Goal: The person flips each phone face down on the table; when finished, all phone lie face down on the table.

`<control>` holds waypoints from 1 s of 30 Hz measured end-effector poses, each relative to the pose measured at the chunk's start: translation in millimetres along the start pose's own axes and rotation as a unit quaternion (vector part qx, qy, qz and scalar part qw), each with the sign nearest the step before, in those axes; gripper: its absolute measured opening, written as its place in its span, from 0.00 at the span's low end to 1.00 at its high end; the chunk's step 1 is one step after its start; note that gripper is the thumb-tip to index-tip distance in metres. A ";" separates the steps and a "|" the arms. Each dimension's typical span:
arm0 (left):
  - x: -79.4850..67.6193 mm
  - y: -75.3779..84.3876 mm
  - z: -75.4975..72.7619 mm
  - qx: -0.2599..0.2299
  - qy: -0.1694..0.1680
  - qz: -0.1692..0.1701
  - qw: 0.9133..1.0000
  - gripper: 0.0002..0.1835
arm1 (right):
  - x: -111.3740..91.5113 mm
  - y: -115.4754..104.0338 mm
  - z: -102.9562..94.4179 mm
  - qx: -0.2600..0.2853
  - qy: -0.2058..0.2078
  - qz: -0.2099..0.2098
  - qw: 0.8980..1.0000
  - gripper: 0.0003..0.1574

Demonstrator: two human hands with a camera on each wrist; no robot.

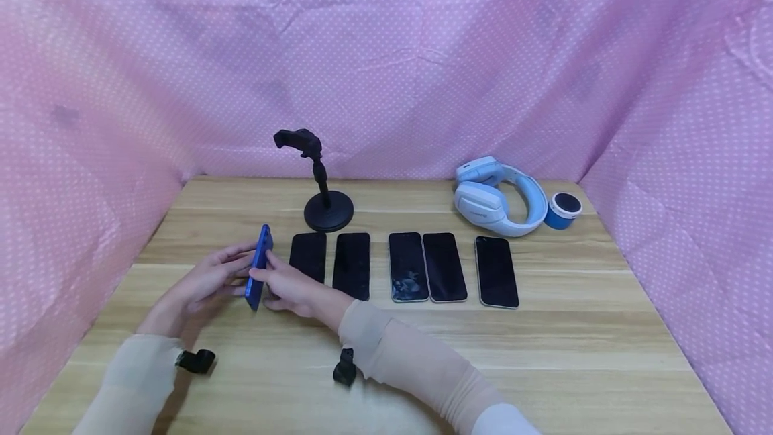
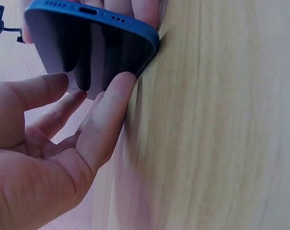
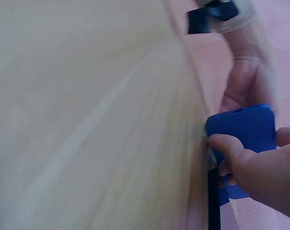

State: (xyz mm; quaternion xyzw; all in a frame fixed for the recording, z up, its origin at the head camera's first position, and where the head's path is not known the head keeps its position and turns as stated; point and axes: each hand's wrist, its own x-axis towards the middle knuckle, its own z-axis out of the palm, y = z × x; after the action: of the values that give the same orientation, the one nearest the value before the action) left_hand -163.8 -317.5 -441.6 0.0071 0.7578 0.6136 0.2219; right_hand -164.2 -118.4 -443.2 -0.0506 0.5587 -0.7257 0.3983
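Observation:
A blue phone [image 1: 258,268] stands tilted on its long edge at the left of the table, between both hands. My right hand [image 1: 292,287] grips it from the blue back, with a thumb and fingers at its edges in the right wrist view. My left hand [image 1: 211,280] is on the dark screen side. In the left wrist view its fingers [image 2: 109,103] are extended, with tips at the phone's screen [image 2: 87,52]. Just right of the hands lies a black phone [image 1: 308,255], partly hidden by the right hand, with another phone [image 1: 351,266] beside it.
Farther right lie a phone with a marked screen [image 1: 408,266], one close beside it [image 1: 445,266] and another phone [image 1: 497,271]. Behind stand a black phone stand [image 1: 328,212], light blue headphones [image 1: 483,203] and a small blue speaker [image 1: 561,212]. A pink dotted cloth [image 1: 386,72] surrounds the table.

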 end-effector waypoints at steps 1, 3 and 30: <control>0.2 0.8 0.3 -0.004 -0.002 0.002 1.000 0.34 | -0.4 -1.0 -0.3 0.007 -0.001 -0.001 1.000 0.43; 0.6 1.7 0.2 -0.012 -0.005 0.006 1.000 0.32 | -1.3 -2.3 -1.1 0.019 -0.006 -0.005 1.000 0.42; -4.4 0.6 -5.5 0.046 0.041 0.023 0.998 0.34 | -8.9 -9.6 -7.7 0.014 0.033 0.004 0.999 0.42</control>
State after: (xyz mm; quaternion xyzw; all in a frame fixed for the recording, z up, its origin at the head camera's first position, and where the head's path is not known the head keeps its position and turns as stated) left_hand -161.9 -323.8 -438.8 0.0101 0.7933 0.5827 0.1760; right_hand -167.2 -106.2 -434.6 -0.0191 0.5617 -0.7328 0.3837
